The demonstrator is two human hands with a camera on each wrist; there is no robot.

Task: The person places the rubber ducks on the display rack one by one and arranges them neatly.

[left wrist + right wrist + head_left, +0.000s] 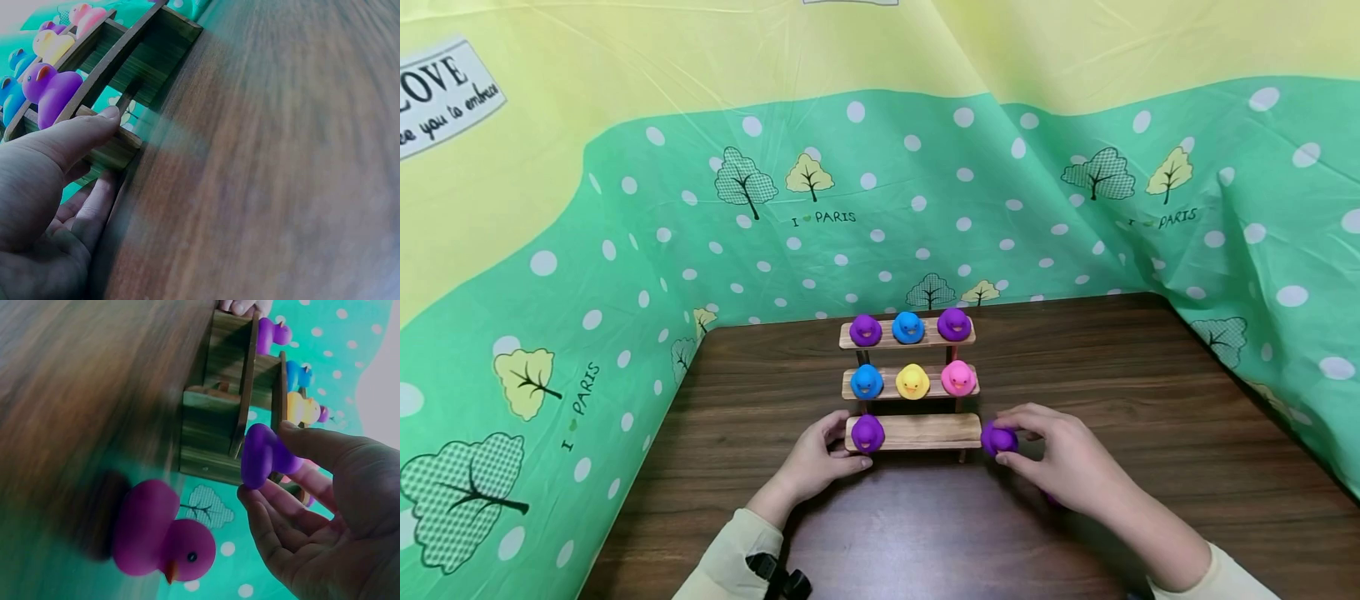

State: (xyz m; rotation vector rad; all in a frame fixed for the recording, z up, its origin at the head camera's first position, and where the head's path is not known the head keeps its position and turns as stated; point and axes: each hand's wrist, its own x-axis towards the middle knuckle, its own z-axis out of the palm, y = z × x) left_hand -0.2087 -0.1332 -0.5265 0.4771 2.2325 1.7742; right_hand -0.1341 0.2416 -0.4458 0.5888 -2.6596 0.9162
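Note:
A small three-tier wooden shelf stand bears rubber ducks. My left hand is at the left end of its lowest tier, thumb in front and fingers behind, gripping the side frame. Beside the thumb, a purple duck sits at the left of that tier; the rest of its board is bare. My right hand pinches another purple rubber duck between thumb and fingertips, just off the tier's right end. Below this hand, a further purple duck rests on the table, mostly hidden in the head view.
The middle tier carries a blue duck, a yellow duck and a pink duck. On top stand a blue duck and two purple ducks. A green and yellow printed cloth encloses the dark wooden table at back and sides.

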